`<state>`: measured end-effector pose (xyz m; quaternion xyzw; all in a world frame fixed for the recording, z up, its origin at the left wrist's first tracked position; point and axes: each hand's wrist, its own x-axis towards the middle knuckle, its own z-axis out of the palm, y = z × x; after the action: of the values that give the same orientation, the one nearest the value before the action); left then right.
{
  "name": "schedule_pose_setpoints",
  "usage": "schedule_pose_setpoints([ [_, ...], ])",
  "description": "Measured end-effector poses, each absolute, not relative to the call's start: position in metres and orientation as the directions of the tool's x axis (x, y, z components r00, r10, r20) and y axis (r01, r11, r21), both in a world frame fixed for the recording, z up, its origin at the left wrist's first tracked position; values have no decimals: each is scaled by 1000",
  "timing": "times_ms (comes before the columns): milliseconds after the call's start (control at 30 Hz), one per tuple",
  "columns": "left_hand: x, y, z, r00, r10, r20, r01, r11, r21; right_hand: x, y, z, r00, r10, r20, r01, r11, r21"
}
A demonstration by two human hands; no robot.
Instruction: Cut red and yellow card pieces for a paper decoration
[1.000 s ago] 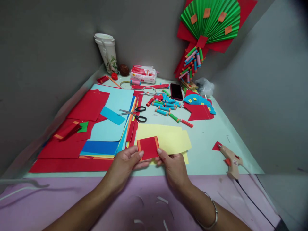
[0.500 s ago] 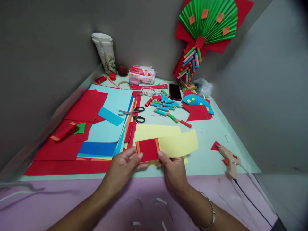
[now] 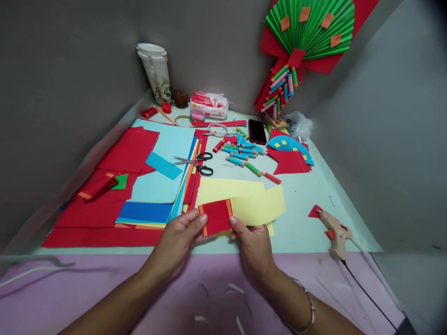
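Between the hands, above the desk (image 3: pixel 307 200), a red paper square (image 3: pixel 216 217) is pinched at its left edge by the left hand (image 3: pixel 178 242) and at its right edge by the right hand (image 3: pixel 253 244).

A pale green table (image 3: pixel 307 195) carries coloured paper sheets (image 3: pixel 160 186), scissors (image 3: pixel 195 163), phone (image 3: pixel 257 131) and glue gun (image 3: pixel 335 230).

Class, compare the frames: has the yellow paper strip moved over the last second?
Yes. The yellow paper strip slid rightward, its end now closer to the hot glue gun.

Bare pale-green tabletop (image 3: pixel 300 204) lies open right of the yellow paper sheets (image 3: pixel 251 204), up to the beige hot-glue gun (image 3: pixel 335 229) near right. Stacked red and blue paper sheets (image 3: pixel 139 190) cover the left; black-handled scissors (image 3: pixel 197 164) and small coloured paper rolls (image 3: pixel 244 156) crowd the far middle.
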<state>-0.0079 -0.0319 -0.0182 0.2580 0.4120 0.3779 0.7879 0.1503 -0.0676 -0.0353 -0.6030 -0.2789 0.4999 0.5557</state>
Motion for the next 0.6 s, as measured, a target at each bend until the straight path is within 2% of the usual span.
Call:
schedule_pose_setpoints([
  [100,-8,-30,-17,376,822,-427,-380,557,738,152,-65,-31,260,905,-337,-176,-298,-938],
  [200,-9,-28,-18,332,847,-415,-363,521,773,159,-68,-22,-44,886,-462,-43,-464,-885],
  [267,-8,-26,-20,304,855,-421,-338,510,791,168,-72,-12,-293,777,-557,133,-543,-829],
  [333,-8,-26,-22,278,861,-426,-324,502,802,177,-76,-1,-433,669,-604,290,-531,-796],
  [367,-7,-26,-24,265,863,-429,-323,499,804,181,-76,4,-432,671,-603,349,-492,-797],
  [400,-7,-26,-25,255,864,-434,-322,499,804,184,-75,8,-382,722,-577,390,-441,-809],
  [500,-7,-27,-28,271,856,-440,-312,511,801,186,-64,11,-67,931,-359,496,-281,-822],
  [533,-7,-27,-29,288,851,-438,-303,515,802,185,-60,8,14,958,-285,524,-250,-814],
  [600,-8,-27,-28,323,842,-431,-285,522,804,180,-54,1,75,970,-232,528,-236,-816],
])
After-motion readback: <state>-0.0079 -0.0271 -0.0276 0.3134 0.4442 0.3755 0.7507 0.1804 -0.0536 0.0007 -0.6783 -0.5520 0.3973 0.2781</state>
